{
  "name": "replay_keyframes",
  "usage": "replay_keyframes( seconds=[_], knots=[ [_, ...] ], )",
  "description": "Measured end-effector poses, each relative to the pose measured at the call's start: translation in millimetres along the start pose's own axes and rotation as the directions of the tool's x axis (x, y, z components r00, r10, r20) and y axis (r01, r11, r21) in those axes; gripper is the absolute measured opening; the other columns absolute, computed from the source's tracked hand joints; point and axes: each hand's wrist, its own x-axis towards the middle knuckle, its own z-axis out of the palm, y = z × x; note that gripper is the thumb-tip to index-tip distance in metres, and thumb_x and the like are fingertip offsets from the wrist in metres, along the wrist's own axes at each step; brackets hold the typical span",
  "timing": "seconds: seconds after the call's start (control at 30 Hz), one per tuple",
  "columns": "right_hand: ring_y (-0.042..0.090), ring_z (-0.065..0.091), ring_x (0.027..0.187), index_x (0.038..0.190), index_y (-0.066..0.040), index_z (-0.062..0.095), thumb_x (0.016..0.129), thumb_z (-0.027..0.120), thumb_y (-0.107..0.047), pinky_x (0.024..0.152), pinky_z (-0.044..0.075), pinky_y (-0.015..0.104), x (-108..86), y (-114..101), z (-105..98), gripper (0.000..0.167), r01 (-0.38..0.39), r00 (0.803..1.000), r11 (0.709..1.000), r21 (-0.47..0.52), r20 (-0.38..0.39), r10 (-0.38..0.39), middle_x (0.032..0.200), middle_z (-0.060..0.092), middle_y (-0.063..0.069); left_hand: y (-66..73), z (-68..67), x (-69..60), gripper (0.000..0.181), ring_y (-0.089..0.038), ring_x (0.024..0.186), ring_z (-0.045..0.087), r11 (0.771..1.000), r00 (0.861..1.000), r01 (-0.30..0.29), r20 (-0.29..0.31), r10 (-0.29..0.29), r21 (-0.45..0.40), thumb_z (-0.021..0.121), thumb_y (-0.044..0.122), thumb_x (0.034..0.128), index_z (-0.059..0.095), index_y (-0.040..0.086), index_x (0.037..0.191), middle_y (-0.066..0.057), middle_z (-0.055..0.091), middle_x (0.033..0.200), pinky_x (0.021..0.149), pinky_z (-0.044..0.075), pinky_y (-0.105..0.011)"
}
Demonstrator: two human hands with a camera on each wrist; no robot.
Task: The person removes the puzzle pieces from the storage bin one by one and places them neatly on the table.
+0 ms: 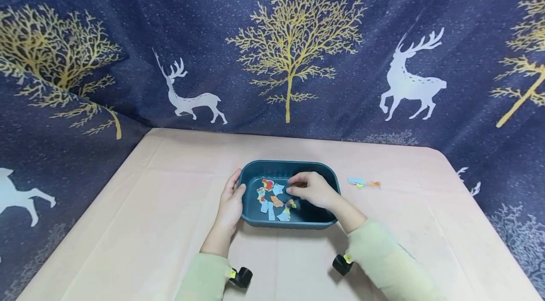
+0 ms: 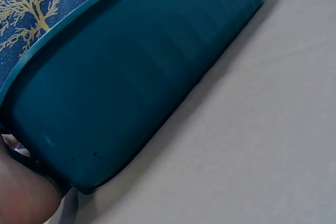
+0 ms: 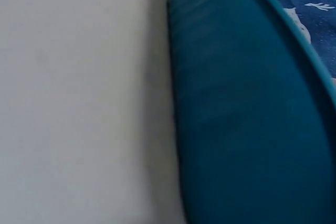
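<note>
Presently, the scraps (image 1: 277, 201) are flat, jagged-edged, pale blue, orange, red and yellow, lying mostly in the left half of a deep teal, round-cornered tray (image 1: 289, 225) on the pale tabletop (image 1: 170, 206). Left hand (image 1: 229, 204) grips tray's left end; right hand (image 1: 314, 190), fingers bent, over interior; pinch cannot be determined.

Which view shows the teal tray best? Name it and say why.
The head view: it takes in most of the teal tray, including its inside and the paper pieces there. Each wrist view shows only part of its outer wall and rim.
</note>
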Motion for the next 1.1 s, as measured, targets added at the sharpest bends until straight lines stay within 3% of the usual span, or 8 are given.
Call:
replay_keyframes(
  seconds=[0.17,0.47,0.9,1.1],
  knots=[
    [0.011,0.058,0.079,0.106,-0.004,0.069,0.084,0.069,-0.024,0.067,0.052,0.025,-0.2,4.2,4.0,0.029,0.036,0.999,0.987,-0.158,0.030,-0.031,0.093,0.068,0.003,1.4,-0.4,-0.8,0.049,-0.030,0.144,0.023,1.000,1.000,-0.004,0.003,0.004,-0.005,0.036,0.010,0.1003,0.028,0.013,0.149,-0.011,0.026,0.156,0.118,0.022,-0.045],
    [0.017,0.057,0.087,0.099,-0.011,0.070,0.081,0.073,-0.016,0.075,0.049,0.028,-2.7,-0.5,6.5,0.018,0.142,0.986,0.908,-0.394,0.138,-0.094,0.095,0.065,0.003,4.9,-2.3,-1.0,0.049,-0.029,0.145,0.020,1.000,1.000,-0.007,0.007,0.007,-0.009,0.035,0.009,0.1004,0.027,0.011,0.149,-0.010,0.023,0.157,0.118,0.021,-0.044],
    [0.010,0.052,0.075,0.086,-0.014,0.063,0.083,0.071,-0.015,0.068,0.046,0.023,-3.3,5.2,8.5,0.009,0.169,0.981,0.883,-0.438,0.163,-0.107,0.088,0.056,-0.001,-0.3,-1.3,0.5,0.049,-0.029,0.144,0.022,1.000,1.000,-0.002,0.015,0.002,-0.016,0.035,0.010,0.1006,0.027,0.012,0.149,-0.010,0.024,0.157,0.118,0.022,-0.044],
    [0.007,0.052,0.073,0.086,-0.013,0.059,0.084,0.070,-0.015,0.066,0.046,0.021,-4.5,7.6,7.5,0.012,0.167,0.978,0.918,-0.360,0.181,-0.107,0.083,0.060,-0.004,-0.1,-0.3,-0.1,0.049,-0.029,0.145,0.022,1.000,1.000,0.001,0.015,-0.001,-0.019,0.035,0.010,0.1006,0.027,0.012,0.149,-0.010,0.024,0.157,0.118,0.022,-0.044]
  ],
)
